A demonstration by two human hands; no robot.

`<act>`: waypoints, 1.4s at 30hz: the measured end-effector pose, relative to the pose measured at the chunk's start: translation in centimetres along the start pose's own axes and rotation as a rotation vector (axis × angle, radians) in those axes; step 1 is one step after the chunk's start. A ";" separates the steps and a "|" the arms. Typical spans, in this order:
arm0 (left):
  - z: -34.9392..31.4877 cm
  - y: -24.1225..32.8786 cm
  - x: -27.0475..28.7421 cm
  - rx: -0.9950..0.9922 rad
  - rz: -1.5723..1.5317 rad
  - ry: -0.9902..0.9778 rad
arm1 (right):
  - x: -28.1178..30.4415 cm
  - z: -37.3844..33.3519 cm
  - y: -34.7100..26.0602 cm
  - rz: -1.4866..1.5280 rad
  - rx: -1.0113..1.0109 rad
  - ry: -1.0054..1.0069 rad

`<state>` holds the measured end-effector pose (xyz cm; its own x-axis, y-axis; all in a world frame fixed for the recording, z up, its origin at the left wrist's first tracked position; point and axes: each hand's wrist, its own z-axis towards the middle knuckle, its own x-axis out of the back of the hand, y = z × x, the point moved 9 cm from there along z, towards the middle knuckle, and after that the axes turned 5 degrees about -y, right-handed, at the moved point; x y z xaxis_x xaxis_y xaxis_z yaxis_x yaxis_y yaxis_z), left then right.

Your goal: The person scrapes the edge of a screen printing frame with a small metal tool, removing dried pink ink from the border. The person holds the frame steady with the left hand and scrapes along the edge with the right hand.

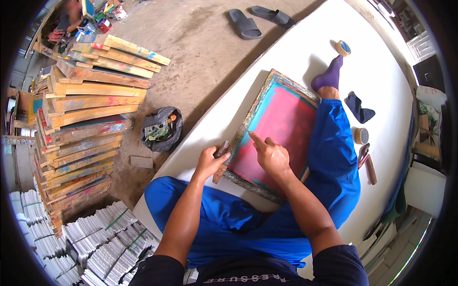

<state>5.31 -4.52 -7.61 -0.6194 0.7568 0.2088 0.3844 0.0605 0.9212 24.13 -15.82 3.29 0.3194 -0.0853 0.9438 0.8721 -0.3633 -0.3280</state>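
screen-printing frame (pixel 281 126), centre of the picture, lay on our white mat (pixel 381 81); our left hand (pixel 210 161) gripped a small tool (pixel 222 148) at its edge, our right hand (pixel 271 155) pressed one extended finger on the red mesh.

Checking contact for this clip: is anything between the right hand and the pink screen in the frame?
Nothing visible. The right hand rests directly on the pink screen, index finger extended onto the mesh. The left hand grips a small dark tool at the frame's left edge, clear of it.

A screen-printing workshop: stacked wooden frames (pixel 86 119) (paint-smeared) beside concrete floor (pixel 200 43).
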 end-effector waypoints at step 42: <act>-5.0 0.9 20.5 0.144 -0.128 0.811 | -1.5 0.1 -12.0 0.410 0.115 -0.208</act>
<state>-10.48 7.85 -0.85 -0.9441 0.0381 0.3276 0.3269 0.2386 0.9144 13.21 -11.20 5.77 0.7033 -0.0079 0.7109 0.6902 -0.2322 -0.6854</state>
